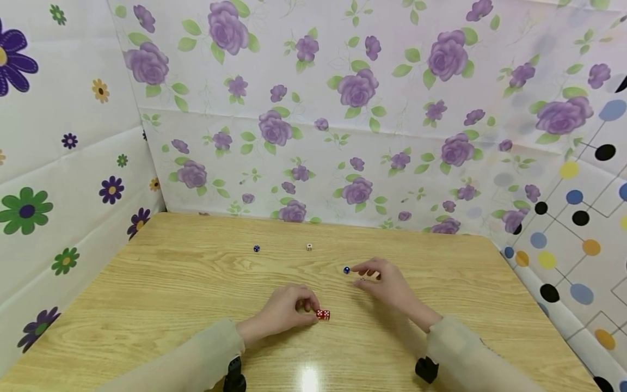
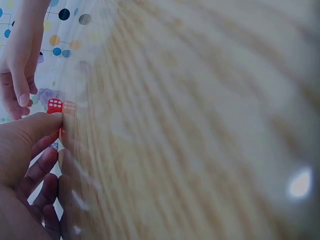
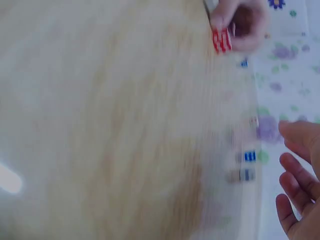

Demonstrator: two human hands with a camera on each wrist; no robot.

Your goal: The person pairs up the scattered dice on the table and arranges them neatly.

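Your left hand (image 1: 281, 310) pinched the red dice (image 1: 323, 314). Beyond them to the right, your right hand (image 1: 392, 284) had its fingers parted near a blue die (image 1: 346, 270), gripping nothing visible. The dice looked light, stiff, probably slippery; opposite side faces offered the surest hold.
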